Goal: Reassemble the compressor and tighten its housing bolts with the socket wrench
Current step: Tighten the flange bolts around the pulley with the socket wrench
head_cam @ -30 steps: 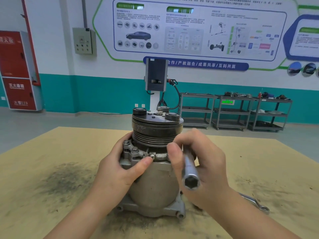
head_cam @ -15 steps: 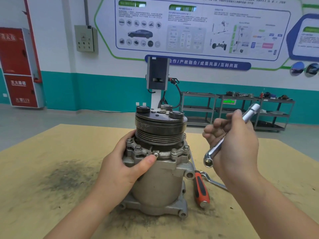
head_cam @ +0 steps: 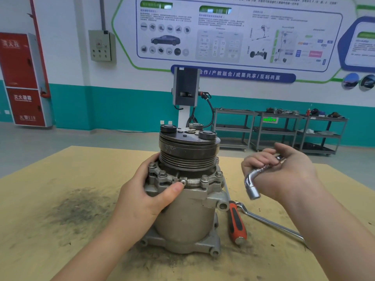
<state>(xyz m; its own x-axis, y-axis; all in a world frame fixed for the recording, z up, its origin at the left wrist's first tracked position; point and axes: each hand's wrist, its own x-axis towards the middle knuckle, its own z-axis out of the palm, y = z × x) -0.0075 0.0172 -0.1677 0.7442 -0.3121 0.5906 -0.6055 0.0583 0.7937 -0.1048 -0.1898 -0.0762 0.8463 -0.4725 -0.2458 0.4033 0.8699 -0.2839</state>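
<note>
The grey compressor [head_cam: 188, 216] stands upright on the tan table [head_cam: 60, 199], its dark grooved pulley [head_cam: 187, 154] on top. Several housing bolts [head_cam: 204, 178] stick up from the flange under the pulley. My left hand [head_cam: 146, 199] grips the housing's left side, thumb tip beside a small bolt on the front of the flange. To the right of the compressor, above the table, my right hand [head_cam: 284, 173] holds the L-shaped socket wrench [head_cam: 253, 182], its socket end pointing down and apart from the bolts.
A red-and-black-handled screwdriver [head_cam: 235, 222] and a long metal wrench [head_cam: 269, 222] lie on the table right of the compressor. Dark grime [head_cam: 81, 203] stains the table's left part. Grey shelf carts [head_cam: 284, 130] and a charging post [head_cam: 185, 92] stand behind.
My right hand carried the socket wrench away from the front of the compressor to the right and turned it, so the socket end now points down. My left hand kept its grip.
</note>
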